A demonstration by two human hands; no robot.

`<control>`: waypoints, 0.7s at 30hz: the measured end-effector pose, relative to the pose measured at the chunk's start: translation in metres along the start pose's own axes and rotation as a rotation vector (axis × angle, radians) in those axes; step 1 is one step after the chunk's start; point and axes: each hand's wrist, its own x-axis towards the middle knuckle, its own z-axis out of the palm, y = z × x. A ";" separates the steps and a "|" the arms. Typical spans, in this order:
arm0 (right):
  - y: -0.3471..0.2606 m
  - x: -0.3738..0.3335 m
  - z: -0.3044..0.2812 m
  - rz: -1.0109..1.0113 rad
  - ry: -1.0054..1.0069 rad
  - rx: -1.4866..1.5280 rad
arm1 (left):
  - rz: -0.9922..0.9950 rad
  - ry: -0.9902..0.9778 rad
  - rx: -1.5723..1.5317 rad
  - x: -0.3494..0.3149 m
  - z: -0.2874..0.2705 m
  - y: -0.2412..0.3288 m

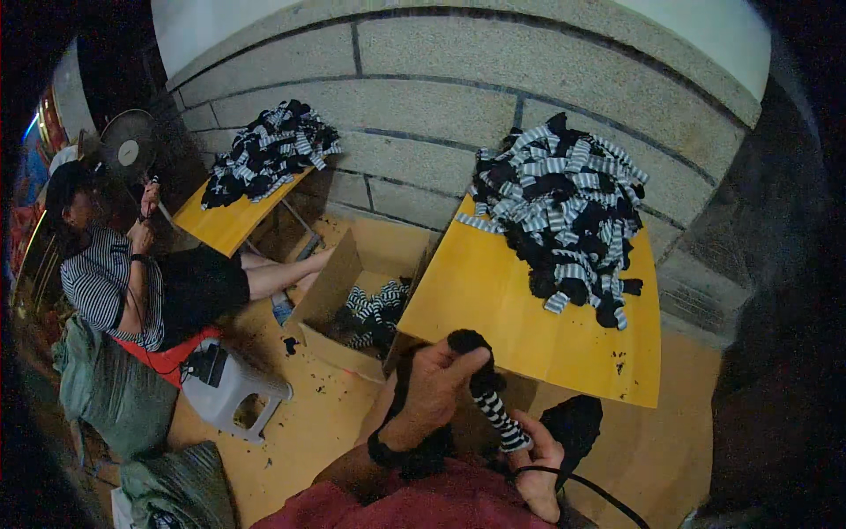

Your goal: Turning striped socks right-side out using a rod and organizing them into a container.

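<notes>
Above my lap a black-and-white striped sock is stretched between my two hands. My left hand, with a dark band at its wrist, is closed on the sock's black upper end. At the striped lower end, my right hand has its fingers round the sock; part of its grip is hidden. Just ahead stands a yellow table bearing a heaped pile of striped and black socks. Left of the table, an open cardboard box holds more striped socks.
On the left a seated person holds something dark in both hands. Beyond are a second yellow table with a sock pile and a fan. A grey plastic stool and green sacks stand nearby. A black cable curves by my right hand.
</notes>
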 end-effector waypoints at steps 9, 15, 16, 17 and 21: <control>-0.006 0.008 0.004 0.006 0.010 0.149 | -0.206 -0.061 0.171 -0.006 0.005 -0.010; -0.011 0.024 0.007 0.283 -0.036 0.488 | -0.041 -0.150 0.083 0.008 0.010 -0.002; -0.015 0.027 0.005 0.300 -0.054 0.494 | -0.108 -0.127 -0.142 0.010 0.004 -0.007; -0.016 0.030 0.004 0.317 -0.072 0.501 | -0.116 -0.114 -0.149 0.011 0.000 -0.007; -0.007 0.040 0.012 0.363 -0.092 0.310 | -0.156 -0.053 -0.141 0.026 -0.017 -0.013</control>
